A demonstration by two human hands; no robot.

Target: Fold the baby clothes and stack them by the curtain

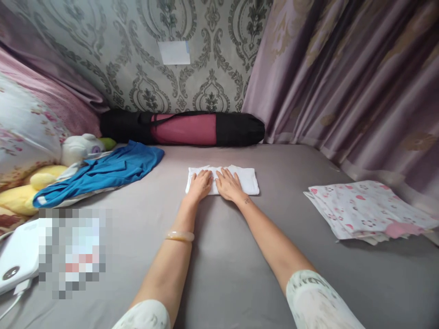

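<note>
A folded white cloth (249,181) lies as a flat rectangle on the grey sheet (219,256), straight ahead of me. My left hand (201,183) rests palm down on its left half, fingers stretched out away from me. Beside it my right hand (228,184) is laid flat near the cloth's middle, with the fingers extended. The two hands are close together but apart, and neither grips anything. They cover much of the cloth's centre and near edge; the kind of cloth item cannot be made out.
A long black and dark red bag (185,129) lies along the wall. To the left are a blue garment (120,162), plush toys (80,148), a white power bank (20,253) with a cable, and a blurred patch. A stack of patterned cloths (366,208) lies right, near the curtain (308,73).
</note>
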